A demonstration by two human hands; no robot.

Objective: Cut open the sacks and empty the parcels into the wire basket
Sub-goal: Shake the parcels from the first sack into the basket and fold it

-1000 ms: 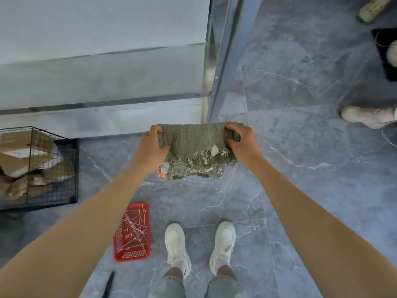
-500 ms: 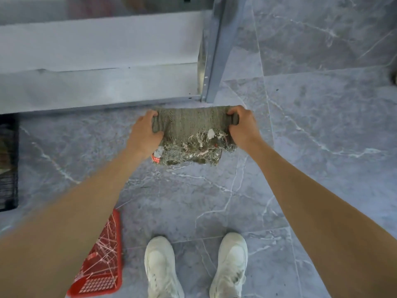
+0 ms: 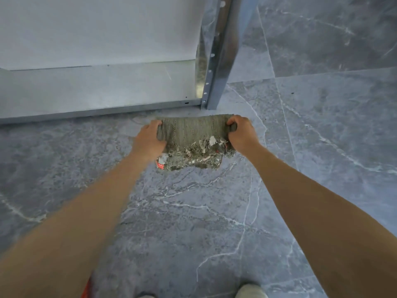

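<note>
1. The sack (image 3: 193, 131), folded into a thick grey-green pad, is held the same way as a second ago. The left hand (image 3: 148, 140) clenches its left end and the right hand (image 3: 241, 134) clenches its right end, fingers curled over the far fold.
2. The sack hangs in the air between the hands, above the floor (image 3: 193, 211). Its frayed edge (image 3: 197, 160) faces the person, with white scraps and a red-and-white tag (image 3: 160, 164) at the near left corner.
3. The view has shifted since the earlier frames. The wire basket with parcels, seen at the left a second ago, has left the picture. The red basket (image 3: 87, 288) has shrunk to a sliver at the near left edge, beside the left forearm.
4. The white shoes (image 3: 250, 291) now show only their toes at the near edge.
5. The shelf rack's bottom rail (image 3: 96, 112) lies closer to the sack than before, just beyond its far fold.
6. The rack's blue-grey upright post (image 3: 217, 61) stands far of the right hand, punched with small holes along one face. It meets the rail at the floor.
7. Inside the rack, a pale metal shelf (image 3: 96, 89) sits low, and a white panel (image 3: 96, 29) fills the far left.
8. Nothing lies between the sack and the rail.
9. The floor is grey marble-pattern tile with white veins and thin joints. It runs to the right past the post.
</note>
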